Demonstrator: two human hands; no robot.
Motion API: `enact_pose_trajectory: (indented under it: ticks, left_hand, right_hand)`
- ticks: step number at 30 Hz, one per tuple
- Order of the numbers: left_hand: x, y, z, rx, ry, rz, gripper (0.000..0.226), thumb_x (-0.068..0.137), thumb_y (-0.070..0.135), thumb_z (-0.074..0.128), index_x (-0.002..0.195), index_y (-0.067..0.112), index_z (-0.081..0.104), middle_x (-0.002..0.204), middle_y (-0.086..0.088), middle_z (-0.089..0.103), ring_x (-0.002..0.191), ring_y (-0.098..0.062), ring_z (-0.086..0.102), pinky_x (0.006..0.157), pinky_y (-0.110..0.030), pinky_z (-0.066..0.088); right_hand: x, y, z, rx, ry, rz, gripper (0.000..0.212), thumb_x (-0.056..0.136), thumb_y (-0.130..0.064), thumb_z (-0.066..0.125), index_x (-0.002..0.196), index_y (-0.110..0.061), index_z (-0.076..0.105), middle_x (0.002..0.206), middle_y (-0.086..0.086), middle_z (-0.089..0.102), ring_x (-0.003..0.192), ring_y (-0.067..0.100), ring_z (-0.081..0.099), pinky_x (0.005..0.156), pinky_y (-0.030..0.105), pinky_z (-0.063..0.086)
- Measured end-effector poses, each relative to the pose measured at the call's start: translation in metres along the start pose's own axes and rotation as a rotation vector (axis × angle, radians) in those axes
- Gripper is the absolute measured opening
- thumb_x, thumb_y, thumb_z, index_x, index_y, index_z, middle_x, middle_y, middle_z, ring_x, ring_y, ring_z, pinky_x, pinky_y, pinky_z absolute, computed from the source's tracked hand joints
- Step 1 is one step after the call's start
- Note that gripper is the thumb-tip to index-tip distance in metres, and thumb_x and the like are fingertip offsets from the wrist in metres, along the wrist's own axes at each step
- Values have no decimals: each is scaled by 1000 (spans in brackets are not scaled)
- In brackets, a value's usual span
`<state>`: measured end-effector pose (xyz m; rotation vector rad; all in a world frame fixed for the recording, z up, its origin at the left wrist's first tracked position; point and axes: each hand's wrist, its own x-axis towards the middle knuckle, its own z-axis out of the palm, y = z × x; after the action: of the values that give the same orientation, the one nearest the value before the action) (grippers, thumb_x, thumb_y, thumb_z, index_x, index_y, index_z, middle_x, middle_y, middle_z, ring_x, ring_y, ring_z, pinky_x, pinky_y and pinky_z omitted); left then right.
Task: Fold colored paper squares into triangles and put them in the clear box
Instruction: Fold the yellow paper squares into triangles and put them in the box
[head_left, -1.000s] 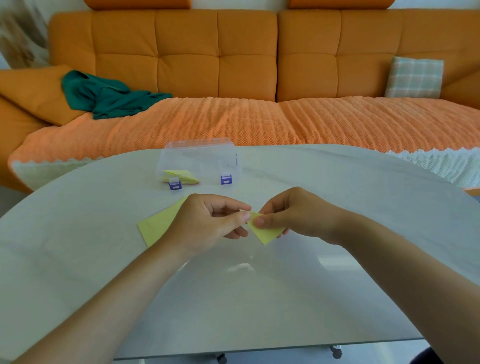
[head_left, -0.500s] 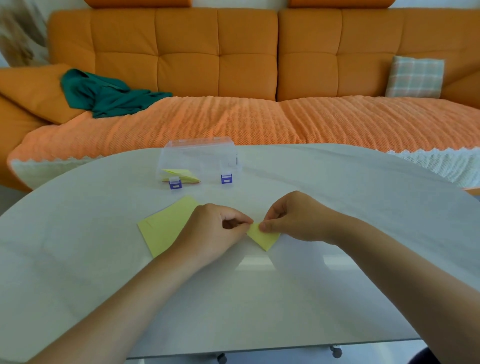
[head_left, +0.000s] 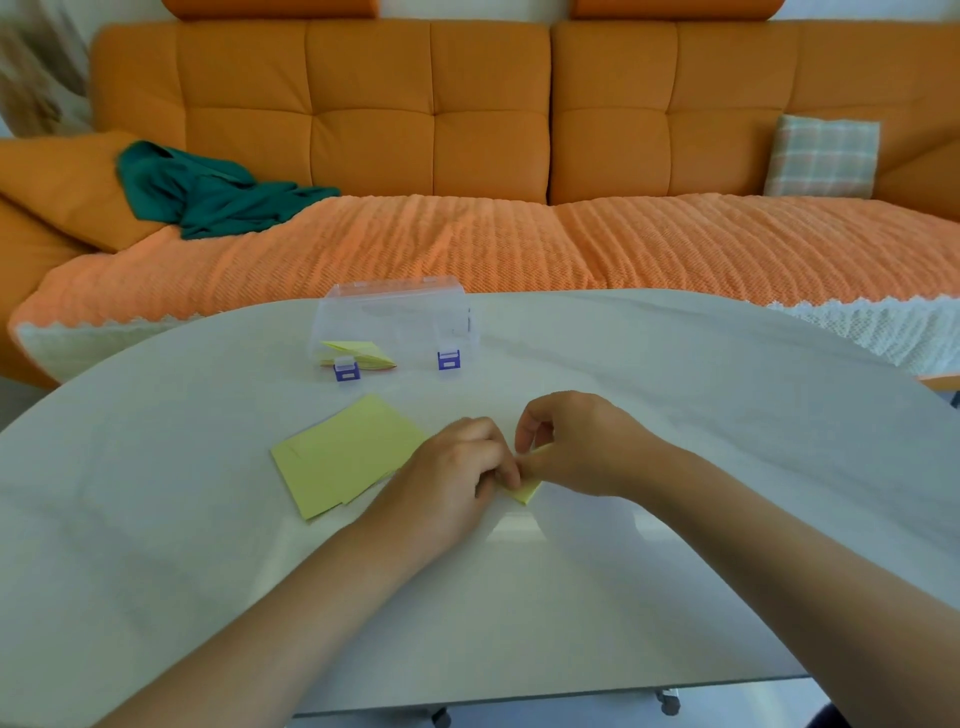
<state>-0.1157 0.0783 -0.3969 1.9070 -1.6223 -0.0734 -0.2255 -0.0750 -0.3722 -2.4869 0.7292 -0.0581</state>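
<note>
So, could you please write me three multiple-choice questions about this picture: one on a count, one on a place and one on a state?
1. How many purple latches are on the front of the clear box?
A. one
B. two
C. four

2. Where does the stack of yellow squares lie?
A. inside the clear box
B. on the table, left of the left hand
C. on the sofa

3. In what state is the small folded paper?
A. pinched by both hands
B. lying untouched
C. crumpled into a ball

Answers:
1 B: one latch shows at each end of the box front.
2 B: the stack rests flat on the table beside the left hand.
3 A: the left hand and the right hand meet on it, fingers curled.
</note>
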Motion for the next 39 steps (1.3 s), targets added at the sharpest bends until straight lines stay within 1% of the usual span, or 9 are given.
enact_pose_trajectory:
  ticks: [3, 6, 10, 16, 18, 24, 28, 35, 39]
  left_hand:
    - [-2, -1, -1, 28, -25, 32, 33, 77, -13, 59, 86, 14, 76, 91, 2, 67, 84, -14, 55, 72, -25, 44]
    - [-3, 1, -5, 93, -52, 56, 32, 81, -7, 57, 94, 16, 75, 93, 4, 67, 87, -20, 57, 73, -35, 48]
    - [-6, 11, -5, 197, -97, 71, 33, 87, 13, 53, 112, 26, 70, 98, 8, 60, 87, -14, 47, 71, -28, 41]
    - [-11, 14, -5, 292, -179, 78, 47, 86, 36, 33, 124, 34, 60, 106, 11, 50, 96, -11, 39, 78, -34, 48]
    - [-11, 14, -4, 303, -182, 89, 45, 86, 37, 34, 124, 34, 58, 106, 11, 48, 96, -9, 37, 76, -34, 48]
    - [-10, 12, 0, 303, -170, 85, 44, 84, 39, 38, 123, 35, 59, 105, 12, 49, 96, -8, 38, 75, -33, 49]
    - [-11, 11, 1, 298, -163, 86, 43, 83, 38, 39, 119, 32, 62, 104, 12, 50, 94, -9, 39, 77, -29, 46]
    - [-12, 13, 2, 324, -181, 67, 44, 84, 41, 37, 121, 34, 59, 107, 14, 47, 98, -11, 40, 81, -23, 38]
    - [-11, 17, 3, 339, -173, 52, 45, 84, 45, 39, 125, 35, 57, 108, 12, 46, 100, -12, 40, 81, -20, 30]
  right_hand:
    - [-2, 5, -1, 48, -3, -12, 19, 71, -50, 77, 78, -35, 67, 80, -13, 64, 70, 4, 59, 61, 19, 45]
    - [-5, 11, -8, 75, -41, -42, 12, 77, -42, 77, 86, -38, 70, 88, -14, 65, 67, -4, 57, 55, 8, 41]
    - [-7, 17, -13, 87, -62, -42, 17, 75, -43, 79, 90, -41, 71, 94, -16, 66, 74, -1, 61, 58, 8, 42]
    - [-5, 21, -14, 72, -74, -20, 20, 75, -41, 80, 91, -42, 69, 97, -15, 62, 81, 6, 61, 65, 16, 48]
    - [-3, 21, -12, 77, -69, -12, 16, 76, -39, 77, 91, -41, 70, 92, -14, 63, 80, 7, 62, 68, 19, 53]
    - [3, 23, -12, 67, -65, -3, 19, 74, -40, 80, 91, -39, 70, 90, -14, 62, 77, 6, 60, 65, 18, 49]
    - [6, 26, -15, 75, -28, 21, 12, 80, -24, 74, 81, -36, 70, 82, -13, 63, 71, 4, 59, 59, 15, 44]
    - [9, 29, -20, 110, 63, 82, 27, 87, -16, 64, 71, -36, 73, 80, -15, 65, 69, 5, 61, 55, 12, 45]
    - [3, 30, -19, 128, 37, 39, 20, 89, -22, 61, 83, -38, 71, 89, -12, 66, 85, 11, 64, 70, 20, 51]
